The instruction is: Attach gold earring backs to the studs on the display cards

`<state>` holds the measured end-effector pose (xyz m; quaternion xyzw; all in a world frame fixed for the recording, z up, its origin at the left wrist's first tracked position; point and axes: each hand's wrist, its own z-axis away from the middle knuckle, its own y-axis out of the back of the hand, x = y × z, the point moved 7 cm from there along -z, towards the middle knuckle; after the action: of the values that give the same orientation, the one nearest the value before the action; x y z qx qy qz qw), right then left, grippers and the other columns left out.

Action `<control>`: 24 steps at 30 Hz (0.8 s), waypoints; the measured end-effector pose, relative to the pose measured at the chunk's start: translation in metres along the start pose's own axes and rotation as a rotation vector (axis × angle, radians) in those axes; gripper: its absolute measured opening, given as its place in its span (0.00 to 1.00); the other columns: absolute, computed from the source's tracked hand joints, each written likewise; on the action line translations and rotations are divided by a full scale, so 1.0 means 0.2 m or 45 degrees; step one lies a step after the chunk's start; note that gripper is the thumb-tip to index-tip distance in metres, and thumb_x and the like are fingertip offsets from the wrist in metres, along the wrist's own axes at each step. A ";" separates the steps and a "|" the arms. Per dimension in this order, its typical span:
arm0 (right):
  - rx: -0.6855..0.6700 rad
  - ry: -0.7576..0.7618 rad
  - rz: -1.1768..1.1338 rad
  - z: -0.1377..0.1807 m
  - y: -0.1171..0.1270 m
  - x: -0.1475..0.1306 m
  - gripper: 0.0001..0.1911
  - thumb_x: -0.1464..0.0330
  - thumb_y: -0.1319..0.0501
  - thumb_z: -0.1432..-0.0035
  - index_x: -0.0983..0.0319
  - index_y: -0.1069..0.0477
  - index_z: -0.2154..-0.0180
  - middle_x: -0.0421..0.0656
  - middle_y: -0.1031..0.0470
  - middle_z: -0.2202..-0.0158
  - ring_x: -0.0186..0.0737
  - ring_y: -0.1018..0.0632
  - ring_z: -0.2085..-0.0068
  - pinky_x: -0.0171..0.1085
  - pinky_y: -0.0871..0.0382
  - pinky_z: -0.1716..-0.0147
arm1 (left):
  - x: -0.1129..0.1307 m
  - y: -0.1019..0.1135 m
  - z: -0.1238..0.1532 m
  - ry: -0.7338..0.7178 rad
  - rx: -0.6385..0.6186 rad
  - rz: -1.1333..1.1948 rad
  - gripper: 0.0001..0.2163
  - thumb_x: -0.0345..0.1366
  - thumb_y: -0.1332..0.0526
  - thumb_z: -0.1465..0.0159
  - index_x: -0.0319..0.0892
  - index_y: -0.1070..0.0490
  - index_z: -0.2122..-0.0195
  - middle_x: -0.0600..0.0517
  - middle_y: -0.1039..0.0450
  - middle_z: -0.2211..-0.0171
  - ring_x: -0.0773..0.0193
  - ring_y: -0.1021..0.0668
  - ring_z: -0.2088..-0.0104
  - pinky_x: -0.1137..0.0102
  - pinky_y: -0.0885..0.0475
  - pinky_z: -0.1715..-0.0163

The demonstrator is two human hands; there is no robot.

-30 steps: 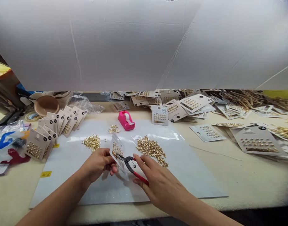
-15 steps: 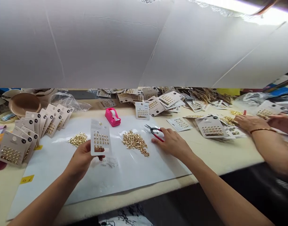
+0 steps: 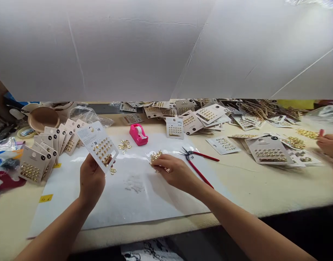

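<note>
My left hand (image 3: pixel 92 181) grips an earring card (image 3: pixel 98 146) from below, tilted to the left, with rows of small gold earrings on it. My right hand (image 3: pixel 173 172) is at a heap of small gold pieces (image 3: pixel 155 156), its fingers pinched together; what lies between them is hidden. To its right lie red-handled pliers (image 3: pixel 196 165), handles spread, partly on the white sheet (image 3: pixel 106 214). Behind the card is a loose scatter of gold rings (image 3: pixel 124 145), partly covered by it. Small clear bits (image 3: pixel 135 184) lie on the sheet between my hands.
A pink tape dispenser (image 3: pixel 138 135) stands behind the sheet. Upright earring cards (image 3: pixel 33 165) lean in a row at the left, near a brown bowl (image 3: pixel 44 119). Many cards (image 3: pixel 212 113) are heaped at the back. A co-worker's hand (image 3: pixel 329 145) is at the right edge.
My right hand has let go of the pliers and moved left to the gold heap. My left hand has turned the card and shifted left. The view has swung a little.
</note>
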<state>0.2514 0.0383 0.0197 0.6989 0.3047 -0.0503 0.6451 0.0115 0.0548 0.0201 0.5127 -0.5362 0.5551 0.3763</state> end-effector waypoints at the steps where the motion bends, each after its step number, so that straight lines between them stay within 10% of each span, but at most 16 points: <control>1: -0.060 0.051 0.008 -0.03 -0.05 -0.07 0.12 0.73 0.48 0.41 0.60 0.25 0.66 0.44 0.25 0.66 0.39 0.26 0.64 0.36 0.34 0.66 | 0.00 0.00 0.00 -0.012 0.017 -0.014 0.06 0.30 0.35 0.47 0.41 0.28 0.68 0.51 0.23 0.69 0.61 0.23 0.69 0.70 0.30 0.75; 15: -0.537 0.143 0.440 -0.24 -0.30 -0.32 0.09 0.73 0.46 0.45 0.63 0.26 0.68 0.46 0.24 0.67 0.40 0.26 0.66 0.35 0.49 0.77 | 0.01 -0.01 -0.01 -0.040 -0.017 0.092 0.03 0.29 0.37 0.45 0.42 0.28 0.69 0.55 0.26 0.71 0.67 0.25 0.72 0.70 0.29 0.71; 24: -0.546 0.108 0.370 -0.30 -0.31 -0.35 0.05 0.75 0.43 0.52 0.63 0.29 0.73 0.47 0.24 0.71 0.40 0.26 0.72 0.34 0.45 0.78 | -0.04 -0.03 -0.02 0.135 -0.033 0.275 0.02 0.29 0.36 0.46 0.41 0.28 0.71 0.56 0.27 0.74 0.69 0.26 0.74 0.71 0.31 0.71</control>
<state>0.1459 0.0672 0.0080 0.5842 0.2317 0.1378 0.7655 0.0175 0.0609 0.0143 0.4171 -0.5746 0.6117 0.3487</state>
